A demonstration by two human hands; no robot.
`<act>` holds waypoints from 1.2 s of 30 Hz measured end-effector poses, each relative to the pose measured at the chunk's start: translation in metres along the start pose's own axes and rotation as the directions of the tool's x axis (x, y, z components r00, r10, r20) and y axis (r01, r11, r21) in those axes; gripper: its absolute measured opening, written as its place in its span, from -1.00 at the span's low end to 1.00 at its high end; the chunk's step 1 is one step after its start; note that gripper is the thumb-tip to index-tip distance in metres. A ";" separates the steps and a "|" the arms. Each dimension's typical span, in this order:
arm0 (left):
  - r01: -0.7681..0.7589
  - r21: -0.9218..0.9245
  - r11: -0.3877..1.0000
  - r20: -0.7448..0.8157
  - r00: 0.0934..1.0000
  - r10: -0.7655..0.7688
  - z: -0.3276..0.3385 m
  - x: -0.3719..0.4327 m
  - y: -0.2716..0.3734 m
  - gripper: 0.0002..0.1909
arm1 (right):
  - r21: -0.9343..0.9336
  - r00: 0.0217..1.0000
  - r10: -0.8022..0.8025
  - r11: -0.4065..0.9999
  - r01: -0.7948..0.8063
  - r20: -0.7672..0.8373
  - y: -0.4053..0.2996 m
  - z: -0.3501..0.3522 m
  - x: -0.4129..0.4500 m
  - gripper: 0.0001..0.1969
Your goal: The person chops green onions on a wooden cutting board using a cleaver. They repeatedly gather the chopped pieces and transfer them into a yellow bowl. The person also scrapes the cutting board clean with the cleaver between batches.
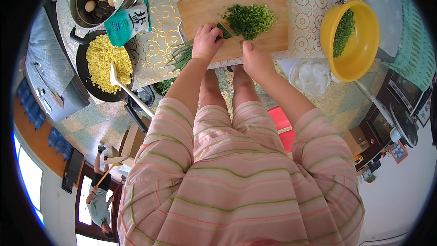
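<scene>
My left hand [207, 42] presses a bunch of long green stalks [184, 54], chives or scallions, against the wooden cutting board [201, 10]. Their uncut length trails off the board's left side. In my right hand [256, 58] is the handle of a kitchen knife [229, 31]. Its blade slants up and left across the board, close beside my left fingers and the bunch's cut end. A heap of chopped greens [251, 20] lies just right of the blade, darker on the left and paler on the right.
A frying pan of scrambled egg [106, 61] with a white spatula [115, 77] stands left. Behind it are a salt bag [128, 24] and a pan [76, 7] holding eggs and buns. A yellow bowl [365, 41] with chopped greens sits at the right edge. Another person [99, 198] stands in the background.
</scene>
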State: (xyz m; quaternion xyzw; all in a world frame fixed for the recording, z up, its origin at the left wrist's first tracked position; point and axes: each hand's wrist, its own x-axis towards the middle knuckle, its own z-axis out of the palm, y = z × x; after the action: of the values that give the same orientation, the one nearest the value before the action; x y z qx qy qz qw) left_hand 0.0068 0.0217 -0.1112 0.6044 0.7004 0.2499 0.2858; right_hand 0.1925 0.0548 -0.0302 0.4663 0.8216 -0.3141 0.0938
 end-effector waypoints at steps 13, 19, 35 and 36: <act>-0.014 -0.019 1.000 -0.020 1.000 0.014 0.006 -0.002 0.003 -0.74 | 0.130 0.983 0.120 0.986 -0.101 -0.142 0.000 0.048 0.013 -0.74; 0.015 0.020 1.000 0.002 1.000 -0.015 0.000 -0.005 0.008 -0.67 | 0.291 0.964 0.178 0.950 -0.116 -0.196 0.014 0.034 0.002 -0.74; 0.038 0.079 0.996 0.053 0.998 -0.042 -0.010 -0.013 0.004 -0.74 | 0.017 0.996 0.079 0.997 -0.080 0.030 -0.013 0.010 -0.007 -0.74; 0.036 0.079 0.996 0.060 0.997 -0.041 -0.010 -0.012 0.004 -0.75 | 0.009 0.996 0.084 0.996 -0.084 0.034 -0.016 0.010 -0.006 -0.75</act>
State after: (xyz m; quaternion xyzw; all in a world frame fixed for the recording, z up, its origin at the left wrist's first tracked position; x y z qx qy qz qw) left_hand 0.0039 0.0107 -0.1004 0.6089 0.7119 0.1981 0.2883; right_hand 0.1814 0.0390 -0.0289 0.4954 0.7981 -0.3219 0.1184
